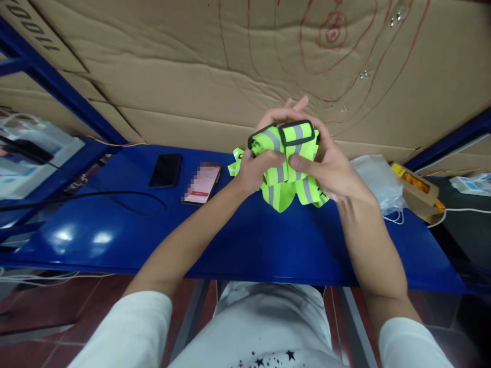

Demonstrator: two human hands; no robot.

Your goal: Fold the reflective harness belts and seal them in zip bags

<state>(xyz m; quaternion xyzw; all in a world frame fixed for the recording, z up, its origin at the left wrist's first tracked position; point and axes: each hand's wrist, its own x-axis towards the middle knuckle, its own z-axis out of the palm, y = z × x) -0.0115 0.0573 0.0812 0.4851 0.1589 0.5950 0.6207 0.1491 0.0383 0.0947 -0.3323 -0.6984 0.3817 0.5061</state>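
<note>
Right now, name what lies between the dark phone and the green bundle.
In the head view, a phone with a lit screen lies on the blue table between the dark phone and the green bundle.

Looks like a fluorescent yellow-green fabric bundle (287, 177), crossed by silvery-grey bands and edged in black on two side-by-side pieces at the top, with a curled one on the left and a flatter, nearly rectangular one on the right. Sits gathered between the left hand (251, 171) and the right hand (332, 166), over the blue table (268, 245), pinched from the near side. Droops in loose folds beneath, spills a small end out past the left hand, and shows some black at the lower right.
</note>
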